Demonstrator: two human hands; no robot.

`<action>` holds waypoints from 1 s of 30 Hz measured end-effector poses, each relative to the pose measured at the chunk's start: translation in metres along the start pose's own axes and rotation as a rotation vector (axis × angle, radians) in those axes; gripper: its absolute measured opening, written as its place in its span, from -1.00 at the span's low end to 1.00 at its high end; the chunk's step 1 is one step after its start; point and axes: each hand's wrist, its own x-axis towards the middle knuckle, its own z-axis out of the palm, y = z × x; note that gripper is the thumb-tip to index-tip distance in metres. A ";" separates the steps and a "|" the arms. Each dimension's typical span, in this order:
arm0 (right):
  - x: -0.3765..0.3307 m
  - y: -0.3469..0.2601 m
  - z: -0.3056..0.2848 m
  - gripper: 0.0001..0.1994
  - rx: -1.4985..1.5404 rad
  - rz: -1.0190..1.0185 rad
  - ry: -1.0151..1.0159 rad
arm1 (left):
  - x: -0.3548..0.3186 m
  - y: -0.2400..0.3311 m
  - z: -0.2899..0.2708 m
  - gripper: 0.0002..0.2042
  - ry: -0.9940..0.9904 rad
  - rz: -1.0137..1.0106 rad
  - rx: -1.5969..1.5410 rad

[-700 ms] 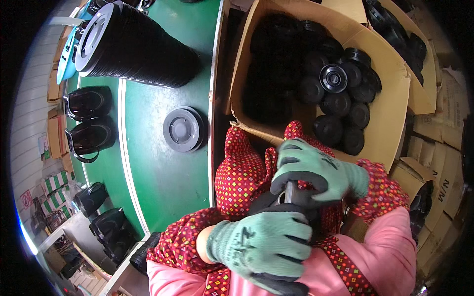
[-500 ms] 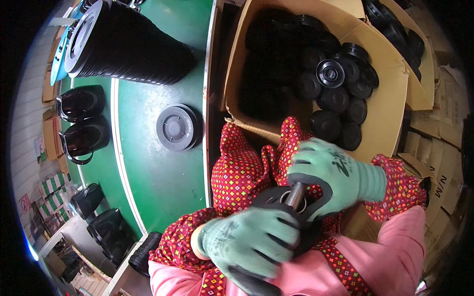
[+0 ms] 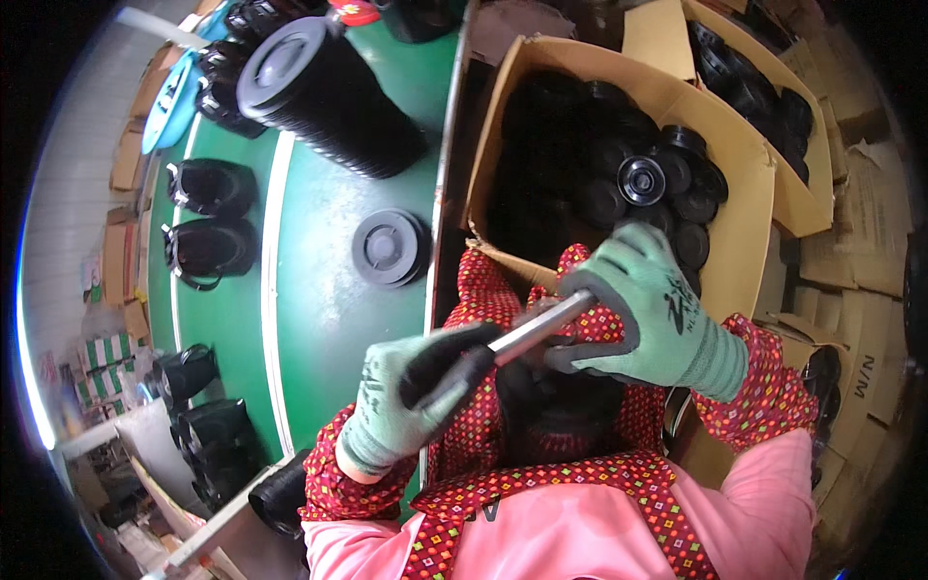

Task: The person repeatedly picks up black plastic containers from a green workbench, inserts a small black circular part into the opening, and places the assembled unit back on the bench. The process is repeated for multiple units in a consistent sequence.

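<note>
Left hand (image 3: 418, 383) clamped on metal rod (image 3: 543, 327), now slanting more; right hand (image 3: 646, 311), grip unclear.

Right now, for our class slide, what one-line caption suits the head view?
A metal rod bridges a gloved left hand and right hand beside a green table and cardboard box.

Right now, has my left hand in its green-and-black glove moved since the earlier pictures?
Yes: judged against the flat green table, your left hand has shifted left, toward that table, and up in the view.
</note>
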 end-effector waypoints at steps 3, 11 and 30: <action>-0.005 -0.016 -0.008 -0.14 -0.091 -0.150 0.146 | -0.028 -0.021 -0.008 -0.70 0.395 -0.158 -0.329; -0.067 -0.016 0.049 -0.10 0.526 -0.094 -0.125 | -0.125 -0.195 -0.002 -0.51 0.897 -0.203 -0.321; 0.046 -0.048 0.121 -0.38 2.070 0.043 -0.377 | -0.191 -0.054 -0.008 -0.10 0.596 0.266 0.294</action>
